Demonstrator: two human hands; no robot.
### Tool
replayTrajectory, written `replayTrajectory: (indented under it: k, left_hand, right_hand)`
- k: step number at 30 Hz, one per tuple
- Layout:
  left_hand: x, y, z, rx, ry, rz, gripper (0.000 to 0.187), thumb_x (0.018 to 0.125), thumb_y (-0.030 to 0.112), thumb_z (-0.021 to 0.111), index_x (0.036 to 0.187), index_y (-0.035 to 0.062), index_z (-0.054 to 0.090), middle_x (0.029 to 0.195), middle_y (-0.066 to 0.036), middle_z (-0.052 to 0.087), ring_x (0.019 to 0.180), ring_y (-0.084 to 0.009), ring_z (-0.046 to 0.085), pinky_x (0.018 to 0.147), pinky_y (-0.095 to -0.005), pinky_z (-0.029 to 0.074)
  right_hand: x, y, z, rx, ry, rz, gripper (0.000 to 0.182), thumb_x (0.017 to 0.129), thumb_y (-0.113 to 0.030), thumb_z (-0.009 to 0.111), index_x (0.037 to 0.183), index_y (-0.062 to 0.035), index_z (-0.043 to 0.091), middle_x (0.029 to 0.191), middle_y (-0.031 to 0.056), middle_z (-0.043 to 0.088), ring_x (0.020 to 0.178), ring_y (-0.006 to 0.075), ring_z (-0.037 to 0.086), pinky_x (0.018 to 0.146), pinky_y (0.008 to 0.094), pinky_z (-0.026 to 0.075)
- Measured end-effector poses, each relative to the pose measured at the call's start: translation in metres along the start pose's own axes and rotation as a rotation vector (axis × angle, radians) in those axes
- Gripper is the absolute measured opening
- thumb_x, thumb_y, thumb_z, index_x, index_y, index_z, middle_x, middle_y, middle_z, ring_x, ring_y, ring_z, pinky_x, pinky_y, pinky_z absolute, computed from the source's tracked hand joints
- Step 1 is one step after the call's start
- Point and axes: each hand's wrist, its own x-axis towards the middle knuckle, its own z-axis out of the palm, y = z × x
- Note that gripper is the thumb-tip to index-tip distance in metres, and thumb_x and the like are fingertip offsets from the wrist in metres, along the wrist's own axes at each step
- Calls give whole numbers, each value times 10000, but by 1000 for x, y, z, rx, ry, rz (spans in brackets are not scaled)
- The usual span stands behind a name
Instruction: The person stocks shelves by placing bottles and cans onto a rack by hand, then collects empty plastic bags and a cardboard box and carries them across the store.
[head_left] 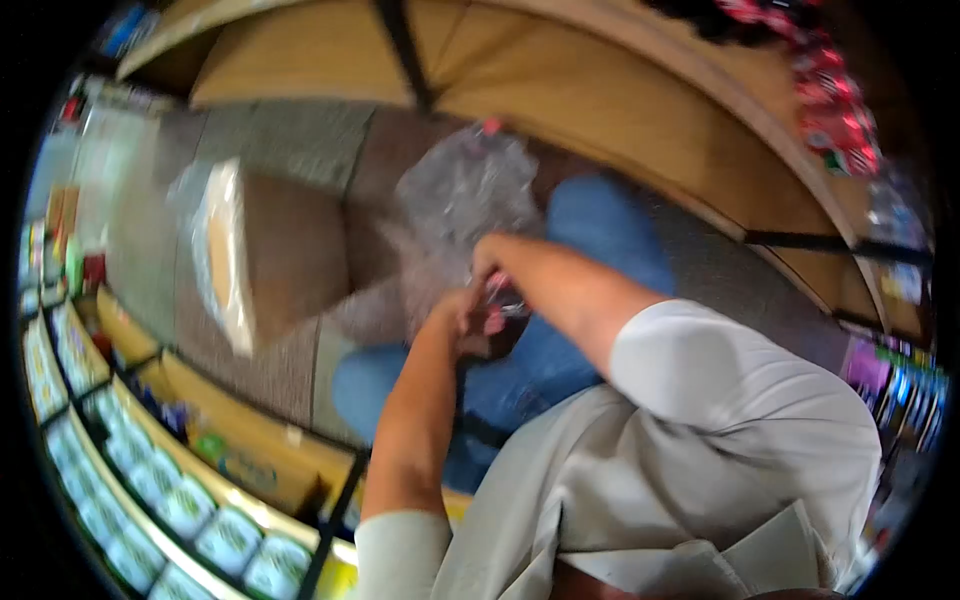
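Observation:
My left hand [460, 308] and my right hand [487, 258] are close together over my lap, beside a small clear pack with red parts [503, 296]. Blur hides how the fingers lie on it. Just beyond my hands, a crumpled clear plastic bag [472, 185] lies on the floor, with a small red item [491, 126] at its far edge. To the left stands a cardboard box [290, 250] with clear plastic along its side.
Wooden shelving [600, 120] curves across the far side. Lower left, a shelf holds rows of white-lidded packs [225, 537]. Red shiny packs [835, 115] hang at the upper right. My bent knees [605, 225] frame the floor space around my hands.

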Motion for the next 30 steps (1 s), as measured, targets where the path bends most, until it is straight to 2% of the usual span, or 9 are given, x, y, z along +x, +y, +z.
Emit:
replayTrajectory:
  k: [5, 9, 10, 12, 15, 16, 19, 24, 30]
  left_hand:
    - [16, 13, -22, -67, 251, 259, 156, 928, 158, 526, 1014, 67, 620, 739, -95, 605, 521, -216, 527, 475, -380, 451]
    - [146, 10, -100, 811, 442, 335, 216, 809, 36, 482, 679, 19, 654, 721, -164, 639, 521, -215, 585, 389, -375, 402]
    - [159, 10, -112, 668, 461, 548, 205, 817, 38, 469, 749, 9, 660, 707, -160, 631, 505, -224, 582, 371, -368, 385]
    - [35, 29, -28, -93, 454, 504, 224, 875, 74, 489, 1028, 5, 637, 765, -134, 645, 616, -244, 650, 446, -349, 471]
    - [-26, 51, 15, -454, 238, 766, 268, 913, 91, 508, 1166, 38, 578, 873, -111, 660, 718, -255, 680, 541, -369, 544]
    - [-59, 57, 34, -523, 216, 743, 268, 927, 68, 494, 1184, 62, 569, 965, -96, 661, 740, -247, 679, 576, -391, 567]
    - [-41, 65, 18, -494, 124, 726, 305, 934, 61, 475, 1233, 69, 532, 1018, -120, 651, 829, -262, 677, 618, -402, 579]
    - [-13, 69, -14, -604, 122, 680, 414, 917, 120, 472, 1326, 61, 498, 1203, -175, 591, 1083, -418, 593, 844, -664, 493]
    - [-2, 89, -23, -494, 21, 692, 437, 945, 220, 490, 1325, 7, 518, 1248, -181, 595, 1107, -371, 606, 934, -501, 525]
  right_hand:
    - [-41, -25, 5, -261, 811, 16, 364, 703, -392, 770, 881, -74, 762, 856, 110, 720, 761, 237, 676, 672, 387, 534]
    - [-68, -25, 8, -145, 963, 29, 350, 709, -385, 760, 858, -68, 755, 798, 106, 712, 707, 238, 670, 636, 389, 533]
    - [-73, -24, 6, -95, 981, 24, 347, 711, -383, 757, 852, -66, 754, 784, 105, 710, 693, 239, 668, 627, 389, 533]
    - [-77, -21, -7, 75, 976, -12, 351, 720, -391, 751, 849, -65, 752, 785, 111, 711, 704, 247, 676, 644, 399, 538]
    - [-102, -28, -16, 353, 901, -191, 412, 745, -435, 739, 900, -53, 742, 870, 131, 725, 829, 275, 702, 740, 415, 541]
    - [-114, -30, -15, 260, 1129, -220, 506, 705, -475, 761, 958, -37, 740, 933, 154, 725, 865, 301, 700, 774, 415, 544]
    - [-169, -25, 14, 48, 1379, -371, 605, 670, -483, 773, 1045, -11, 724, 1004, 199, 713, 942, 358, 679, 847, 426, 536]
    - [-342, 17, 118, -9, 1462, -449, 593, 677, -439, 790, 1107, -54, 654, 1060, 182, 684, 1004, 360, 636, 872, 440, 500]
    - [-505, 53, 238, 38, 2005, -314, 524, 698, -350, 801, 1086, -62, 600, 977, 170, 641, 941, 339, 638, 798, 428, 507]
